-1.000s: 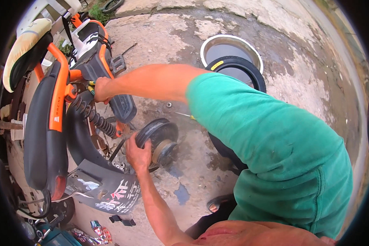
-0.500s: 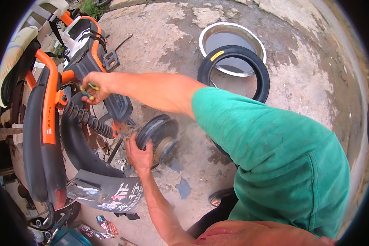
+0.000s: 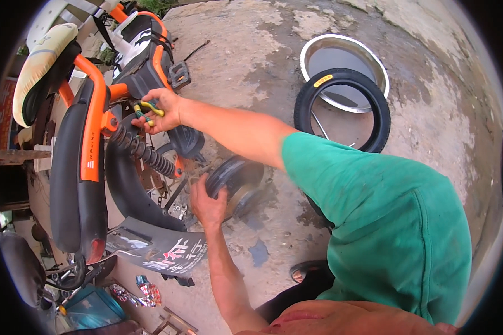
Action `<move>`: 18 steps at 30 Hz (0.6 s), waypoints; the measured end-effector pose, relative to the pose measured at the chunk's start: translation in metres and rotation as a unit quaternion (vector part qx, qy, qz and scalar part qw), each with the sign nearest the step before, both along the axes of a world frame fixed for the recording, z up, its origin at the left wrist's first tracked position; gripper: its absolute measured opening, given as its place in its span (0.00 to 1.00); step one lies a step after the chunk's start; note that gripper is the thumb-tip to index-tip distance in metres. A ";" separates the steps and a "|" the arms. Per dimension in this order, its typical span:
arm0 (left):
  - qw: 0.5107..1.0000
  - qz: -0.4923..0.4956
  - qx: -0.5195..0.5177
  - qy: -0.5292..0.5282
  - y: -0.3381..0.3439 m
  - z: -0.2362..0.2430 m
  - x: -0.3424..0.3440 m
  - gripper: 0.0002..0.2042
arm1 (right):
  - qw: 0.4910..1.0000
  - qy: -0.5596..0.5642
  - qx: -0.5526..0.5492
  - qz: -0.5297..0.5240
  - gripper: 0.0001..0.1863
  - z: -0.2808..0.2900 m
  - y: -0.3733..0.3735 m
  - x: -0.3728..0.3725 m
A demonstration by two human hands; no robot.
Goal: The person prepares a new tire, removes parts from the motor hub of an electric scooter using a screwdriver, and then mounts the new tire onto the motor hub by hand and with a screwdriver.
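Note:
A pair of pliers (image 3: 151, 109) with yellow and green handles is in my right hand (image 3: 165, 109), the fingers closed round them near the orange bike frame (image 3: 92, 142). Lower down, my left hand (image 3: 208, 204) grips the edge of a black wheel rim (image 3: 236, 174) that carries no tyre. The rim stands tilted at the rear of the bike and looks smeared by motion. Close to both hands is the coil-spring shock absorber (image 3: 151, 153), with the black rear fender (image 3: 131, 187) behind it. What my left fingertips touch on the far side is hidden.
A black tyre (image 3: 382, 120) overlaps a round metal basin (image 3: 387, 78) of water on the concrete. A grey mudguard flap (image 3: 153, 245) juts out below the bike. Shiny crumpled wrapping (image 3: 148, 293) and a teal container (image 3: 92, 310) lie at lower left.
The whole view has shifted, so everything sits further right. My right hand has opened its hold slightly on the pliers, showing more of the handles. The rim now looks blurred; my left hand stays on it.

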State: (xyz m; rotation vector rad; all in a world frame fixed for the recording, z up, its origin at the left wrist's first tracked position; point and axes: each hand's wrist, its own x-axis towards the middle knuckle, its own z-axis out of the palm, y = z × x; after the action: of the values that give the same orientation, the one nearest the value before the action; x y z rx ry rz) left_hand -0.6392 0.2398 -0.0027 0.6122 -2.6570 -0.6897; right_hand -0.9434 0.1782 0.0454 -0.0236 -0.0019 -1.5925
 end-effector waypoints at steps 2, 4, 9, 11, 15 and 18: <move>1.000 -0.005 -0.008 -0.004 -0.005 -0.007 0.000 0.28 | 0.997 -0.069 -0.025 -0.013 0.20 -0.004 0.000 0.007; 1.000 0.000 -0.014 -0.006 -0.005 -0.007 -0.003 0.27 | 0.986 -0.138 -0.091 -0.008 0.23 -0.013 -0.001 0.013; 0.999 0.026 0.003 -0.027 -0.009 -0.008 0.008 0.27 | 0.971 -0.192 -0.144 -0.008 0.24 -0.024 -0.011 0.037; 1.000 0.010 -0.003 -0.018 -0.005 -0.006 -0.002 0.27 | 0.971 -0.179 -0.155 0.014 0.16 -0.028 -0.017 0.017; 1.000 0.013 -0.003 -0.020 -0.008 -0.010 0.007 0.27 | 1.000 -0.006 0.017 0.003 0.09 -0.010 -0.029 0.015; 1.000 -0.003 -0.012 -0.013 -0.011 -0.011 0.000 0.27 | 0.965 0.179 0.189 0.024 0.13 0.007 -0.035 0.001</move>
State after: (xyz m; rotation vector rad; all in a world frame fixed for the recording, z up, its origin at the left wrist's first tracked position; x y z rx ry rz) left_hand -0.6390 0.2291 -0.0135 0.6116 -2.6888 -0.6539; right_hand -0.9425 0.1436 0.0526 -0.0139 0.5782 -1.4984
